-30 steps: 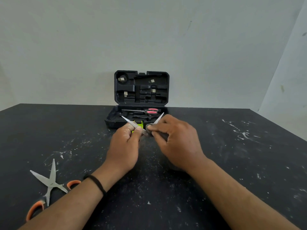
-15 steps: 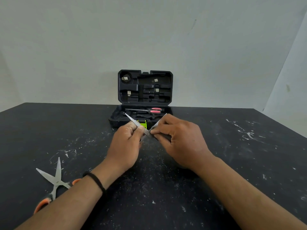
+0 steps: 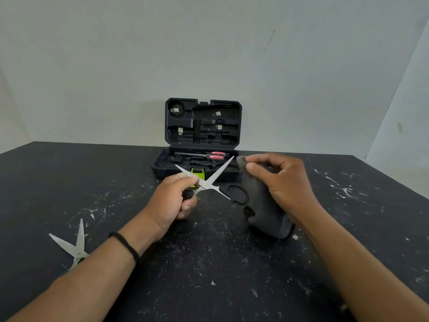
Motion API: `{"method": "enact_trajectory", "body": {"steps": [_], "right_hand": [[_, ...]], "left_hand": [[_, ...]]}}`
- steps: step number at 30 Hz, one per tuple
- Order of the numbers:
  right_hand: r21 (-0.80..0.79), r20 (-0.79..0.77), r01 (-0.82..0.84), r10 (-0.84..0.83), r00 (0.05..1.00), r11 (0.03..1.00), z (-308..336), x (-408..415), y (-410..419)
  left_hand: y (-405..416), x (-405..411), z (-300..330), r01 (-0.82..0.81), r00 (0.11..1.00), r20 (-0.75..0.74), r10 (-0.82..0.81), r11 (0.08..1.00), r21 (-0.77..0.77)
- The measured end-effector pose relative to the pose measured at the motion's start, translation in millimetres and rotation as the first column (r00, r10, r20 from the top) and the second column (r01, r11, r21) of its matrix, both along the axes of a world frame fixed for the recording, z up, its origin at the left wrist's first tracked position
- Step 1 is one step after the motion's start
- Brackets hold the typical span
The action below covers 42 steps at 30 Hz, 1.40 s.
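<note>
My left hand (image 3: 173,201) grips a pair of black-handled scissors (image 3: 217,177) near the pivot, blades spread in an X above the black table (image 3: 209,263). One black handle loop sticks out to the right, free. My right hand (image 3: 283,182) pinches a dark grey cloth (image 3: 264,210) between thumb and fingers, just right of the upper blade tip and apart from the blades. The cloth hangs down below the hand.
An open black tool case (image 3: 202,135) stands at the table's far middle, with pink-handled scissors (image 3: 216,156) in its tray and a green latch (image 3: 197,174) in front. A second pair of open scissors (image 3: 74,245) lies at the left, partly under my left forearm.
My right hand has pulled the cloth off the blade and moved right and up. The left hand keeps hold of the scissors. The camera has moved closer.
</note>
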State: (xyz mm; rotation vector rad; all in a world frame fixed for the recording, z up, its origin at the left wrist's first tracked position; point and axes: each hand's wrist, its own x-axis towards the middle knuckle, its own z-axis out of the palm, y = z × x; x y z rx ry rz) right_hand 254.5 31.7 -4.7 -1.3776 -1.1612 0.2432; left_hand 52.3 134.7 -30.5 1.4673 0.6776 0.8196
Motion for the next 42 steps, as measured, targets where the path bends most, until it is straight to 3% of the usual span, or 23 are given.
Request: {"method": "enact_trajectory", "body": {"steps": [5, 9, 12, 15, 19, 23, 25, 29, 34, 39, 42], "right_hand": [[-0.126, -0.065, -0.288, 0.282, 0.957, 0.949, -4, -18, 0], [-0.147, -0.071, -0.347, 0.340, 0.938, 0.926, -5, -23, 0], [-0.139, 0.052, -0.283, 0.292, 0.955, 0.949, -9, -27, 1], [-0.011, 0.197, -0.105, 0.105, 0.975, 0.994, -13, -34, 4], [0.167, 0.162, 0.174, -0.201, 0.966, 0.970, -9, -24, 6], [0.097, 0.261, 0.027, -0.052, 0.964, 0.995, -15, -32, 2], [0.099, 0.254, 0.038, -0.062, 0.965, 0.994, -15, -34, 4], [0.177, 0.128, 0.237, -0.262, 0.957, 0.955, -6, -22, 4], [0.170, 0.374, 0.140, -0.195, 0.907, 0.976, -14, -35, 2], [0.152, 0.262, 0.269, -0.301, 0.917, 0.951, -7, -24, 5], [0.161, 0.352, 0.232, -0.275, 0.895, 0.959, -11, -28, 4]], "left_hand": [[-1, 0, 2, 0.013, 0.999, 0.032, -0.012, 1.000, -0.023], [-5, 3, 1, 0.040, 0.999, 0.003, -0.040, 0.999, 0.014], [-7, 5, -1, 0.053, 0.999, 0.007, -0.053, 0.999, -0.004], [-9, 5, -1, 0.063, 0.998, 0.023, -0.062, 0.998, -0.026], [-12, 4, -1, 0.104, 0.994, 0.009, -0.104, 0.994, -0.015], [-12, 2, 0, 0.091, 0.996, -0.007, -0.091, 0.996, 0.004], [-11, 0, 1, 0.084, 0.996, -0.022, -0.083, 0.996, 0.025], [-14, 0, 4, 0.075, 0.995, -0.069, -0.067, 0.990, 0.121], [-10, 1, 1, -0.030, 0.984, -0.148, 0.102, 0.904, 0.427], [-15, 0, 3, -0.064, 0.960, -0.177, 0.216, 0.787, 0.614], [-16, 1, 3, -0.080, 0.950, -0.173, 0.262, 0.735, 0.674]]}}
